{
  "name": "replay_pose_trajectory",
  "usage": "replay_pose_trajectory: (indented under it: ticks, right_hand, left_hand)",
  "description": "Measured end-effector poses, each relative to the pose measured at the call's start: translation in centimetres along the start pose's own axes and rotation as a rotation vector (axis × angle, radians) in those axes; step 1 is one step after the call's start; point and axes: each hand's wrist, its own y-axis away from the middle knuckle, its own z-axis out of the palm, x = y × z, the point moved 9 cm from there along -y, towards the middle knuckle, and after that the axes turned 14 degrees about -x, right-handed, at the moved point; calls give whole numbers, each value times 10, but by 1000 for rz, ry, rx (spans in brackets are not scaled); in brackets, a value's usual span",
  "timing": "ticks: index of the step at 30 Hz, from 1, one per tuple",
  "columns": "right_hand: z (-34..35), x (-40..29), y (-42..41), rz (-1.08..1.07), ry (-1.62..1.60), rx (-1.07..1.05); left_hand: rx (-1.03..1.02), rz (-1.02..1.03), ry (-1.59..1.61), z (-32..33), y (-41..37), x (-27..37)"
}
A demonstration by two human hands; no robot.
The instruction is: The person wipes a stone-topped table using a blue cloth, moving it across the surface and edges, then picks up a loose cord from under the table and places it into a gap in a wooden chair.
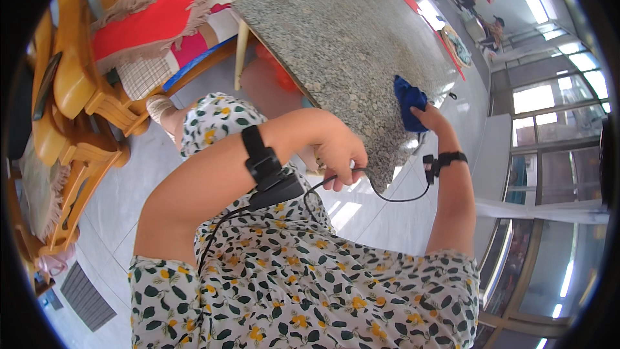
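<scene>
At the right side of the granite tabletop (329, 43), my right hand (428, 117) grips a dark blue cloth (409, 99). The cloth is bunched and lies against the stone near its edge. My left hand (343, 157) is in front of the table's near corner, its fingers curled around a thin black cable (387, 198). That cable runs on to a black device strapped on my right wrist (443, 161). A larger black device (271, 184) is strapped to my left forearm, with its own wire hanging down.
Wooden armchairs (72, 87) stand at the left, with a red fringed cloth (150, 24) over one seat. A red strip (431, 31) lies along the table's far right side. Grey floor tiles (116, 218) surround me. Glass-fronted cabinets or windows (547, 165) line the right. People sit in the distance.
</scene>
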Motion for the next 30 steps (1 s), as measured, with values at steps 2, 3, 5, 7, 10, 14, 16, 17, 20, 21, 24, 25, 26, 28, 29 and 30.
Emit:
replay_pose_trajectory:
  ticks: [2,3,5,7,10,14,16,17,20,21,24,25,26,28,29,30]
  right_hand:
    - [-11,-4,-24,-37,-81,-11]
    - [-14,-5,-27,-12,-38,6]
    - [-18,-11,-34,39,43,41]
    - [-10,-47,-25,-23,113,52]
    - [10,-133,31,-210,212,35]
    - [39,-211,101,-392,313,-61]
    - [45,-236,106,-474,372,-92]
    - [39,-244,101,-480,372,-121]
    - [14,-266,66,-492,353,-171]
    - [2,-265,44,-481,336,-156]
    - [-33,-266,-25,-415,253,-108]
    - [-44,-266,-54,-365,236,-80]
    - [-59,-255,-81,-299,220,-46]
    - [-79,-248,-124,-201,192,33]
    - [-85,-249,-143,-162,173,79]
    - [-91,-247,-150,-117,150,122]
  left_hand:
    - [21,71,20,1,3,5]
    - [29,96,-13,3,7,13]
    - [72,145,-14,6,18,22]
    - [199,102,-237,10,28,20]
    - [506,-290,-558,27,70,2]
    - [706,-405,-692,34,97,-8]
    - [719,-548,-825,36,101,-10]
    - [723,-620,-893,37,102,-12]
    - [668,-677,-840,37,97,-18]
    - [634,-683,-798,37,97,-16]
    - [689,-585,-795,36,94,-16]
    - [710,-545,-744,34,92,-21]
    - [763,-530,-756,30,92,-17]
    - [1046,-386,-757,24,82,-27]
    - [1187,-317,-754,22,87,-30]
    - [1034,-350,-819,28,97,-9]
